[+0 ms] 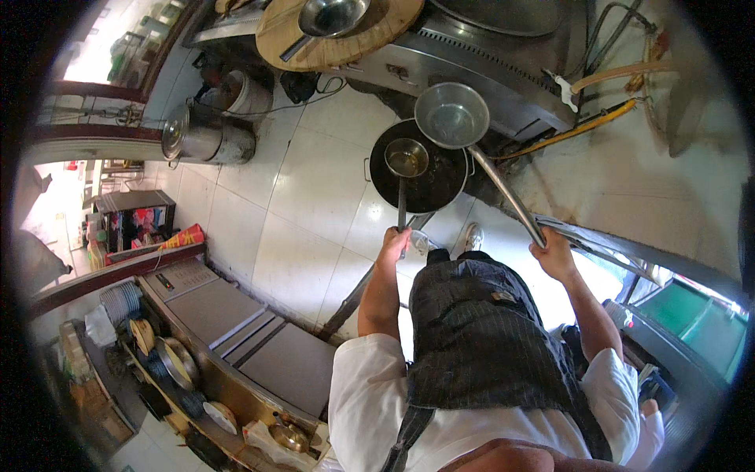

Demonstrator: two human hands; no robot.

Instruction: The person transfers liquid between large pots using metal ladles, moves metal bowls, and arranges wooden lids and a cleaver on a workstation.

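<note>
My left hand [393, 242] is closed round the dark handle of a small ladle [406, 160], whose round metal bowl shows a brownish inside. The bowl hangs over a wide two-handled pot [440, 189] with a dark interior. Farther right, my right hand [554, 253] grips the end of the long tubular handle of a large, deep metal scoop [451, 116]. The scoop's grey bowl overlaps the pot's far right rim from above. What the pot holds is too dark to make out.
Beyond the pot stands a steel stove [464, 71]. A round wooden board [377, 39] carries a frying pan [334, 16]. Metal pots [193, 138] and a bucket [245, 94] stand far left. A counter [252, 346] and dish shelf lie left. Hoses [574, 126] run at right.
</note>
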